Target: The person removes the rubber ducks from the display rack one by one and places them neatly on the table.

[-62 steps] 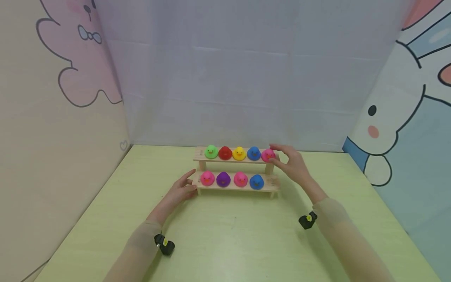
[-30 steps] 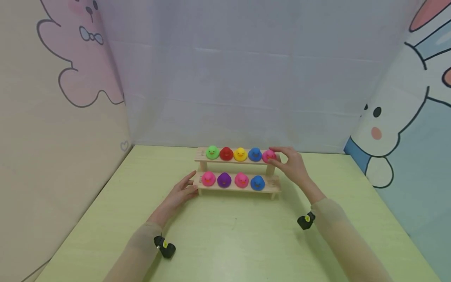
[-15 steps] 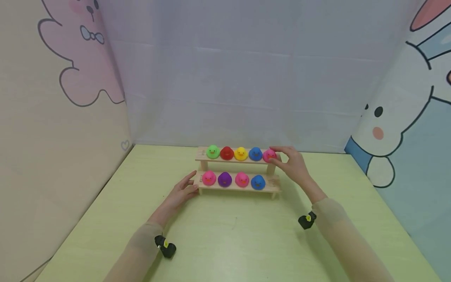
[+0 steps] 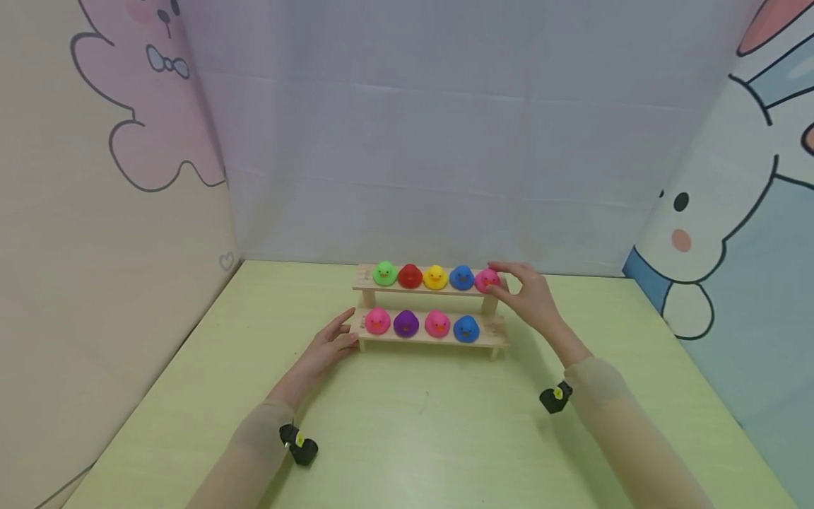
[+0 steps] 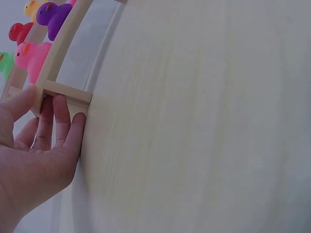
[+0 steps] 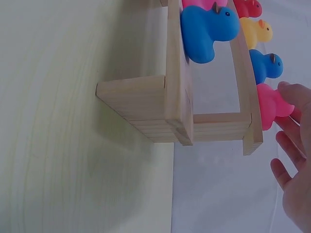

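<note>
In the head view, a two-level wooden stand (image 4: pixel 489 305) stands on the pale table (image 4: pixel 426 438). The upper shelf (image 4: pixel 364 276) bears, from left to right, a green duck (image 4: pixel 384 274), a red duck (image 4: pixel 410 276), a yellow duck (image 4: pixel 435 278), a blue duck (image 4: pixel 461 278) and the end pink duck (image 4: pixel 486 278). The right hand (image 4: pixel 533 300) pinches the end pink duck between thumb and finger at the shelf's right end. On the lower shelf (image 4: pixel 494 329) sit a left pink duck (image 4: pixel 378 322), a purple duck (image 4: pixel 406 324), a second pink duck (image 4: pixel 437 324) and a front blue duck (image 4: pixel 467 329). The left hand (image 4: pixel 322 351) is at that shelf's left end.

In the left wrist view, the left hand grips the lower shelf's end: the thumb lies against the board, with bent fingers below by the leg (image 5: pixel 68 91). The left pink duck sits just above the thumb.

In the right wrist view, the end pink duck rests on the upper shelf, right beside the blue duck, within the right hand's grip; the other fingers are loosely bent, apart from the stand.
</note>
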Available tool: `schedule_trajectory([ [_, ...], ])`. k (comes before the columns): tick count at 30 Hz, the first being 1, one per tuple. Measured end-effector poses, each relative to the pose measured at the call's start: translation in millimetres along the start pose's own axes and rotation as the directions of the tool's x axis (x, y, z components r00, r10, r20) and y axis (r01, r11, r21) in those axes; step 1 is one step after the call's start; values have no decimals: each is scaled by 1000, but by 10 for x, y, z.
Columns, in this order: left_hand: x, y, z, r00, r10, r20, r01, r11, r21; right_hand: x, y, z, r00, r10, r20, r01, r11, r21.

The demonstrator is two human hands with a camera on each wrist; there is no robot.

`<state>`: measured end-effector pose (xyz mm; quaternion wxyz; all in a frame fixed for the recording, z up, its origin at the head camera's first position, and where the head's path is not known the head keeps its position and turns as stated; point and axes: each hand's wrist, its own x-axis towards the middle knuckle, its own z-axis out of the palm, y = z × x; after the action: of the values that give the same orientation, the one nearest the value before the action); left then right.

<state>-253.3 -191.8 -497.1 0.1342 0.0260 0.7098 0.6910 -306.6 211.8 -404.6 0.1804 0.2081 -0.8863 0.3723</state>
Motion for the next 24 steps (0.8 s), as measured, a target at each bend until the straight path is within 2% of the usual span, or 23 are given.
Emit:
schedule_trajectory([
  [14, 1, -7, 13, 1000, 1, -14, -2, 999, -41, 2, -24, -12, 1000, -9, -4, 9, 1000, -3],
  [24, 27, -24, -29, 999, 31, 38, -29, 999, -44, 23, 20, -129, 1000, 17, -25, -18, 1000, -15],
])
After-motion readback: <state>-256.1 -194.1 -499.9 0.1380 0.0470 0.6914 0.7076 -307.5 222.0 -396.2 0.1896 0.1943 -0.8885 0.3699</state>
